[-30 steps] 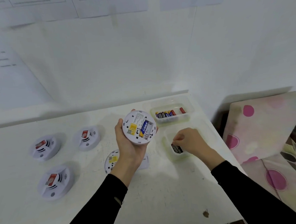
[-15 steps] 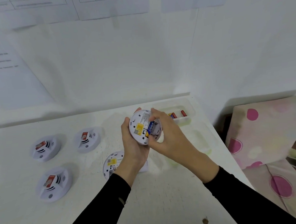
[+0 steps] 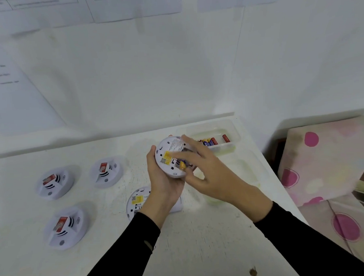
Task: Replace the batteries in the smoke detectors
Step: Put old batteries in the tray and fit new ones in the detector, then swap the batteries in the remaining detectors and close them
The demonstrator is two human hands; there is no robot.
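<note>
The left hand (image 3: 164,181) grips the white smoke detector (image 3: 167,151) by its rim, back side up, above the table (image 3: 204,243). The right hand (image 3: 213,176), which half a second ago pinched at the battery bay, now lies with fingers stretched across it, pressing on the blue-and-yellow battery (image 3: 182,165). Its fingertips are blurred. The battery tub (image 3: 235,132) sits just behind.

L hand (image 3: 165,187) cupped, grips detector (image 3: 168,151); R hand (image 3: 215,178) across, fingers (image 3: 191,141) blurred.
</note>
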